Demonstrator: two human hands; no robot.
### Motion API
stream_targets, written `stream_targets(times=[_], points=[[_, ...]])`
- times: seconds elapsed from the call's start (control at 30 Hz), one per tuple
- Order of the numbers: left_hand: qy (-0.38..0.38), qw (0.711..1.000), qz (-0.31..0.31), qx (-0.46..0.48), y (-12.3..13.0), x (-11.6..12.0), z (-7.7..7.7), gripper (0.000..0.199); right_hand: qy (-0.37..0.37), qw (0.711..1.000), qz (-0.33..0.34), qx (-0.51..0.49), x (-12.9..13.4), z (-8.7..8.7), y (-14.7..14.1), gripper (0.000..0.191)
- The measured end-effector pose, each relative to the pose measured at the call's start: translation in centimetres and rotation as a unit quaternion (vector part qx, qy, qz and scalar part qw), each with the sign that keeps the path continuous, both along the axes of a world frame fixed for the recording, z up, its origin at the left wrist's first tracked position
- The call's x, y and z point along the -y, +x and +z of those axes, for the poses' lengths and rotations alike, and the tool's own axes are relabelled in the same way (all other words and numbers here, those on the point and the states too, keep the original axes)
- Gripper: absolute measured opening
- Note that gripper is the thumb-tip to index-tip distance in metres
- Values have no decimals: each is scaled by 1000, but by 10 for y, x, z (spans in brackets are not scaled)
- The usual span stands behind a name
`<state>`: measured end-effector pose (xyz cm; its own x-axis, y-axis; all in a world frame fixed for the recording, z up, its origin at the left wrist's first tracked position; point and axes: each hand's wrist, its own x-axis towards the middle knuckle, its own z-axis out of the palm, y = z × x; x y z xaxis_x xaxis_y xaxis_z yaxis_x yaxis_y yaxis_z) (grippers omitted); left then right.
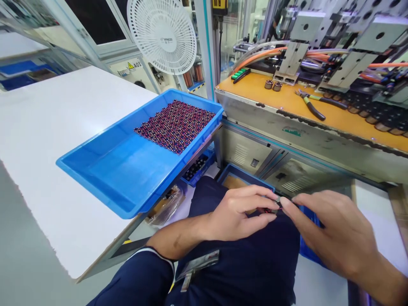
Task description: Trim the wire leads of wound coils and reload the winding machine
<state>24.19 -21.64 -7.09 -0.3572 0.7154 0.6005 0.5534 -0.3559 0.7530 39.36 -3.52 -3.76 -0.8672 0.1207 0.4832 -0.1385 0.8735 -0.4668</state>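
Above my lap, my left hand (240, 210) pinches a small dark part with red on it (269, 210) between thumb and fingers. My fingers cover most of this part, so its exact kind does not show. From the other side my right hand (334, 229) meets it, thumb and forefinger closed close to the left fingertips. Something small and dark sits between those right fingers, too hidden to name. Left of my hands, a blue plastic tray (117, 170) on the white table holds tightly packed small parts (178, 125) in dark red and black, filling its far end.
A white fan (164, 38) stands behind the tray. On the machine's orange bench (255, 87) lie pliers (310, 104), two small copper-coloured cylinders (273, 85) and a row of similar parts. Below are a blue bin (229, 170) and another bin of black parts (197, 168).
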Motion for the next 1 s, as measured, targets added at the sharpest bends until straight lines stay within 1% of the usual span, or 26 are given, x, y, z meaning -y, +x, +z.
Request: stream_targets(times=[0.07,0.1,0.13,0.17,0.2,0.23,0.27,0.3,0.33,0.37,0.4,0.43,0.47,0.5,0.53,0.57,0.6,0.67,0.7,0.8,0.9,0.97,1.0], points=[[-7,1000,6,10,0,2,1,14,88,994,59,0,6,4,-13,12],[-10,1000,8,16,-1,3,1,13,97,992,80,5,9,6,-18,12],[-11,1000,8,22,-1,4,1,13,71,993,93,23,13,8,-21,16],[-10,1000,6,29,-2,5,0,13,14,993,103,56,17,8,-22,22],[-7,999,3,33,-3,6,0,12,-65,987,106,101,20,8,-22,27],[-4,999,-1,35,-4,7,0,12,-141,973,106,150,22,7,-22,32],[2,999,-4,36,-5,7,0,11,-199,955,103,193,23,6,-21,37],[8,999,-6,34,-6,7,0,11,-236,939,102,228,22,5,-21,41],[12,999,-6,33,-7,7,0,10,-252,929,104,250,18,5,-22,44],[14,999,-5,32,-8,7,1,10,-249,929,101,254,11,7,-25,45],[14,999,-2,33,-9,7,1,10,-225,942,88,233,2,11,-30,44],[15,999,4,36,-10,7,2,9,-174,964,52,193,-11,17,-37,43],[16,999,10,40,-11,7,2,9,-108,984,-3,140,-25,25,-47,41],[17,999,17,45,-12,7,2,9,-35,994,-69,75,-41,35,-58,41],[18,998,25,50,-13,7,3,9,47,986,-152,40,-58,46,-71,44],[19,998,32,54,-14,7,3,9,78,977,-198,27,-75,56,-85,50],[22,997,38,57,-14,8,3,9,94,970,-224,16,-91,66,-100,61],[27,997,48,60,-14,9,4,8,126,965,-228,44,-119,78,-129,77],[32,996,53,60,-15,10,5,8,142,962,-224,61,-129,80,-142,83],[42,995,72,57,-16,14,7,7,180,952,-213,129,-148,76,-172,88],[46,993,97,53,-19,20,9,7,209,932,-233,185,-155,65,-186,83],[53,991,112,51,-21,24,8,6,233,916,-257,203,-158,59,-187,75],[55,990,117,53,-22,25,7,7,247,909,-262,210,-159,58,-185,68]])
